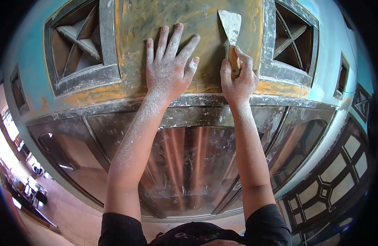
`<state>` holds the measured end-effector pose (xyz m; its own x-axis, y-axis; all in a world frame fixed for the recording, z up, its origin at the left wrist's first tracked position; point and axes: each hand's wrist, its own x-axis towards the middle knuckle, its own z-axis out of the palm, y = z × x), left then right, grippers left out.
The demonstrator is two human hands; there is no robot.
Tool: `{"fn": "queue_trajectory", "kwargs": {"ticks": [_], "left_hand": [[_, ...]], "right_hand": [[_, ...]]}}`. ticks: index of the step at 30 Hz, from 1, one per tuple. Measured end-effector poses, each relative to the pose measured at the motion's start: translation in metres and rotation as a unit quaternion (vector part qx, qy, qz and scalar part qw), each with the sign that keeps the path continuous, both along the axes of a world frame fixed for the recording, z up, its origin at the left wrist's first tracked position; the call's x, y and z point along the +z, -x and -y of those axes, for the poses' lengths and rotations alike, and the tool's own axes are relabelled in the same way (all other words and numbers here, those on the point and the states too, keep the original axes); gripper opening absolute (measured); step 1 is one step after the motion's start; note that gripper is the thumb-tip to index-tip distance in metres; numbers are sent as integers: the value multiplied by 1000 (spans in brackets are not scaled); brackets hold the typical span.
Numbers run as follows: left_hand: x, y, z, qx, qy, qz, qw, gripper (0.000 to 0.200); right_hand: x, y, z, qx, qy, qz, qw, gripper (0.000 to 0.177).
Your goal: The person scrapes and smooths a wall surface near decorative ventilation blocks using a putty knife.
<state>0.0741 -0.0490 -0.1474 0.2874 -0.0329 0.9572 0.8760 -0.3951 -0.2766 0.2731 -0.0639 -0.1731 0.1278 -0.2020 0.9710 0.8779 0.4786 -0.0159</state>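
Observation:
My left hand (168, 67) lies with fingers spread against a scraped wall panel (135, 24) of mottled brown-green with orange patches. White dust coats the hand and forearm. My right hand (241, 80), also dusty, is wrapped round the wooden handle of a putty knife (231, 25). Its broad, whitish blade points up and overlaps the right part of the panel. Fingers and thumb cover much of the handle's lower end.
Vent openings with crossed bars flank the panel, one on the left (77, 41) and one on the right (293, 37). Below runs a dark glazed wooden frame (189, 117). A patterned window grille (330, 186) stands at lower right, and tiled floor (74, 217) shows far below at left.

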Motion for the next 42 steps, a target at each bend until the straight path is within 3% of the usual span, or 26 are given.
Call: {"fn": "queue_trajectory", "kwargs": {"ticks": [2, 7, 11, 12, 13, 15, 17, 19, 21, 22, 23, 24, 25, 26, 28, 29, 30, 31, 33, 37, 39, 42], "left_hand": [[-1, 2, 3, 5, 2, -12, 1000, 51], [3, 4, 5, -5, -2, -50, 999, 52], [5, -1, -2, -38, 21, -34, 998, 58], [6, -4, -2, -109, 13, -19, 994, 55], [8, -4, -2, -106, 9, -19, 994, 55], [12, -2, 0, -286, 80, 40, 954, 51], [26, 2, 23, -299, 106, 30, 948, 49], [32, 3, 29, -307, 157, 132, 929, 42], [50, 6, 23, -272, 89, 117, 951, 45], [62, 8, 27, -255, 55, 125, 957, 48], [72, 10, 32, -239, 25, 133, 962, 52], [83, 17, 43, -134, 34, 132, 982, 57], [94, 23, 48, -116, 89, 131, 981, 54], [103, 30, 45, -123, 75, 129, 981, 57], [114, 42, 31, -128, 60, 124, 982, 61], [115, 47, 20, -56, 20, 86, 995, 57], [116, 50, 13, 17, -20, 47, 999, 53], [121, 46, 20, 16, -22, 44, 999, 53], [138, 38, 40, 94, 87, 23, 992, 58], [147, 8, 70, 148, 133, 58, 978, 58], [134, -5, 62, 188, 140, -17, 972, 64], [143, -5, 63, 218, 160, -30, 962, 71]], "right_hand": [[-4, 6, 7, 2, 56, -11, 998, 44], [-7, 19, 10, 55, 43, 56, 996, 49], [-3, 40, 14, 75, 126, 73, 987, 48], [2, 45, 13, 95, 113, 77, 986, 48], [8, 49, 11, 115, 100, 80, 985, 48], [22, 51, 8, 130, 76, 115, 982, 53], [37, 54, 12, 146, 46, 197, 968, 61], [51, 46, 13, 151, 91, 215, 961, 65], [76, 30, 14, -33, 62, 283, 956, 64], [89, 17, 5, -69, 5, 261, 963, 60], [105, 7, -5, -56, -42, 215, 974, 58], [114, 1, -11, -50, -57, 168, 983, 57], [120, 2, -6, -43, -69, 120, 989, 56], [120, 3, 0, -40, -67, 118, 990, 56], [120, 22, 34, -105, -269, 109, 951, 31], [118, 17, 21, -104, -271, 107, 951, 31], [114, 10, -3, -112, -188, 89, 972, 41], [113, 8, -10, -121, -102, 70, 985, 54], [112, 3, -16, -101, -91, 56, 989, 51], [114, 1, -16, -85, -75, 90, 989, 46], [111, -1, -16, -84, -76, 86, 990, 44], [110, -2, -18, -92, -71, 91, 989, 41]]}}
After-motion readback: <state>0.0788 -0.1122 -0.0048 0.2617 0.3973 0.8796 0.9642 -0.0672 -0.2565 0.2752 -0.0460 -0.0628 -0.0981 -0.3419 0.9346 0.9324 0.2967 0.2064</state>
